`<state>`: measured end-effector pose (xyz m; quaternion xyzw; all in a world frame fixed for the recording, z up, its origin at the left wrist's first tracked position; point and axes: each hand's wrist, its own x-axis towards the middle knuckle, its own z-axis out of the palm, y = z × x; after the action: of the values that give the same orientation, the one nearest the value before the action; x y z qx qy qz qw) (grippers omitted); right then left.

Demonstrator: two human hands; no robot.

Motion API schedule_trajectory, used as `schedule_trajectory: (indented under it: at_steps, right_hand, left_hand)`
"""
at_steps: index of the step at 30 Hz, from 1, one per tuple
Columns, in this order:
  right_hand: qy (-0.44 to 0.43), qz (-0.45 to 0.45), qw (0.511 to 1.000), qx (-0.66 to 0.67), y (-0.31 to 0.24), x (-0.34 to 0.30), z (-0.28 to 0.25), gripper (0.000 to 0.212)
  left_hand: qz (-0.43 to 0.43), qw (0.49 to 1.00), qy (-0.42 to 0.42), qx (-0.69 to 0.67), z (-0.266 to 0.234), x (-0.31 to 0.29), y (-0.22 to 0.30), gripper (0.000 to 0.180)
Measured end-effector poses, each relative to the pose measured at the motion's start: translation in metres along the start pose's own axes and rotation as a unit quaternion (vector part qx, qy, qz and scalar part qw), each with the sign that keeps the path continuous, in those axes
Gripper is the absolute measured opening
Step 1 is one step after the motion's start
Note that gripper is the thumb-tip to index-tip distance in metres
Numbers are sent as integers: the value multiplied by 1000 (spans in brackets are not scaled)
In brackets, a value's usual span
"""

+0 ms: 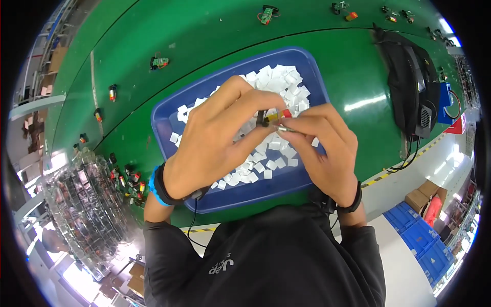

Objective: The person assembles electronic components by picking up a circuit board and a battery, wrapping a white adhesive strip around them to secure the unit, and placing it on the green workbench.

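Over a blue tub [159,120] full of small white square pieces [276,79], my two hands meet around a small electronic assembly [276,116]. It has a black end and a red-and-yellow cylinder that looks like a battery. My left hand [212,133] pinches the black end between thumb and index finger. Close against the cylinder, the thumb and index finger of my right hand [325,148] are closed on a thin silvery piece [284,129]. Fingertips partly cover both, so I cannot tell whether the silvery piece is joined to the assembly.
On the green table [204,30] lie several similar assemblies, one at the far side [266,15] and a cluster [134,181] left of the tub. A black bag [409,77] with cables sits at the right. Blue crates [419,240] stand beyond the table, lower right.
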<state>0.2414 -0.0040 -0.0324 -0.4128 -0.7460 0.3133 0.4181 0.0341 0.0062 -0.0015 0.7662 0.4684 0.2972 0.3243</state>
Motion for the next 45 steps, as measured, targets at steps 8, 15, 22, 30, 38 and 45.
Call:
schedule_trajectory:
  at_steps: [8,15,22,30,38,45]
  right_hand:
    - [-6,34,999,19,2,-9,-3,24]
    - [0,-68,992,-104,10,-7,-14,24]
    - [-32,-114,988,-103,1,-7,-16,25]
    - [-13,123,985,118,2,-18,-14,24]
    - [-4,212,964,159,-1,-17,-11,15]
    - [-16,176,977,116,2,-17,-5,16]
  left_hand:
    - [155,987,19,47,3,-9,-12,26]
    - [151,982,5,116,-2,-18,-4,19]
    - [-256,819,-216,-466,-2,-19,-19,30]
    - [-193,880,-122,-418,10,-21,-8,26]
    - [-130,949,-127,-259,13,-19,-7,28]
    - [-183,934,-141,-274,14,-22,-9,26]
